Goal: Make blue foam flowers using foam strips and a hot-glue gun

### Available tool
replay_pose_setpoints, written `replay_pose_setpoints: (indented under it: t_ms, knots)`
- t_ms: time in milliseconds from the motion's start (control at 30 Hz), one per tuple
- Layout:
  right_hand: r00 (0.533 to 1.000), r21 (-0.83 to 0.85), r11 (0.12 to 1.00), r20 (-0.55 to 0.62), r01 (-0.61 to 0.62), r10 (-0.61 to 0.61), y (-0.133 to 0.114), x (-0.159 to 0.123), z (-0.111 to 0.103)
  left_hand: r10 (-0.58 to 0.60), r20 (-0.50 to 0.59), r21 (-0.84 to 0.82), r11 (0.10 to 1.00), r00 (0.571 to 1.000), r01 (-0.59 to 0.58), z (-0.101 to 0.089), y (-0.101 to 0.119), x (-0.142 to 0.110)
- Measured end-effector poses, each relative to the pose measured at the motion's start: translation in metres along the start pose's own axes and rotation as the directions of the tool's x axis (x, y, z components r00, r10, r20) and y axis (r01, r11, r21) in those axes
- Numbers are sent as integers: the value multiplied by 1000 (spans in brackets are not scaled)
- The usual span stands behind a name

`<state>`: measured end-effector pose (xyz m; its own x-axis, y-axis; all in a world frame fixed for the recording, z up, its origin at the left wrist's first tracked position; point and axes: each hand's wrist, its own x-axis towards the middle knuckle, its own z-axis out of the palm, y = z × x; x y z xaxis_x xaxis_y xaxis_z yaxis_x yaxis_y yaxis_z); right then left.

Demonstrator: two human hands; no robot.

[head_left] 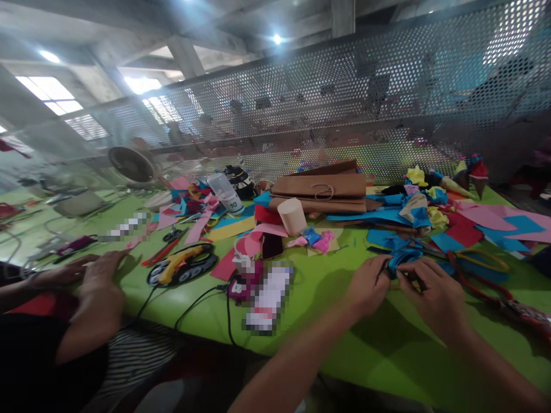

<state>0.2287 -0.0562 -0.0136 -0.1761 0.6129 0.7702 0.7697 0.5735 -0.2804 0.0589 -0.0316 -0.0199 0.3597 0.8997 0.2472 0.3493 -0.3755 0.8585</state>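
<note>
A crumpled, folded piece of blue paper (401, 259) is pinched between my two hands above the green table. My left hand (368, 287) closes on its left side, and the fingers of my right hand (437, 289) are bent around its right side. My fingers partly hide the paper's lower part. Just behind my hands lie more blue paper scraps (383, 237). A little to the left are small folded pieces of blue and pink paper (322, 241).
A phone (270, 298), a power strip (244, 281) with cords and a yellow-black glue gun (178, 265) lie left. A beige roll (291, 217) stands before folded brown sheets (318, 186). Red-handled pliers (512, 307) lie right. A co-worker's hands (101, 275) rest far left. Perforated metal screen (301, 109) behind.
</note>
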Motion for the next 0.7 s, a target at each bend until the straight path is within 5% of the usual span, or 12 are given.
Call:
replay_pose_setpoints:
  t_ms: [233,700]
  knots:
    - [1000,19,1000,11,23,-24,5,-2,1,-6,94,-44,999,996,11,-5,1,1]
    - [998,33,998,38,49,-50,1,-2,3,-7,33,55,998,999,5,0,-4,1]
